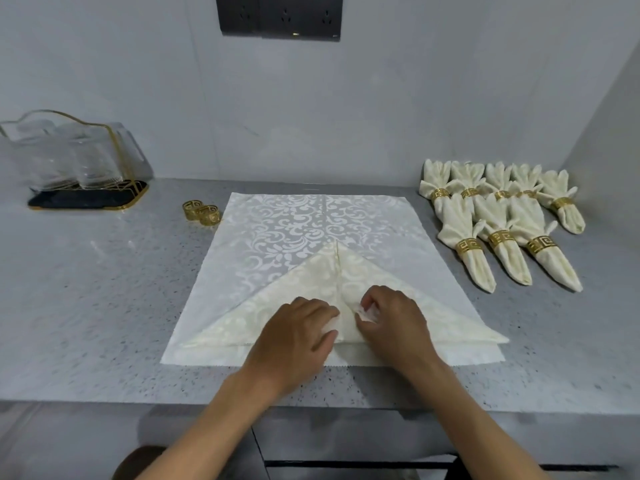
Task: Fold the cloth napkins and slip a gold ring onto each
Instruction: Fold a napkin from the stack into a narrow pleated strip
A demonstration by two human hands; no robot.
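On the counter (104, 289) below your head camera, the only view, you are working a flat napkin (311, 230) whose two near corners are lying folded inward, meeting along a centre seam so the near half is forming a triangle. Your left hand (294, 334) is resting on the left flap, fingers curled down at the seam, seemingly pinning the fold so it cannot spring open; whether it is pinching cloth or only pressing, you cannot tell from here. Your right hand (391, 320) is pinching a small gather of cloth between thumb and curled fingers just right of the seam, probably starting the next fold or pleat. Two loose rings (201, 212) are waiting just off the napkin's far left corner, near enough to grab once the fold is holding. Well to the right, eight finished napkins (498, 220) are lying in two rows, each already ringed and kept clear of your working space, so the job is looking mostly done. A glass holder (76, 161) with gold trim is standing at the far left against the wall, and a dark socket panel (280, 15) is showing above.
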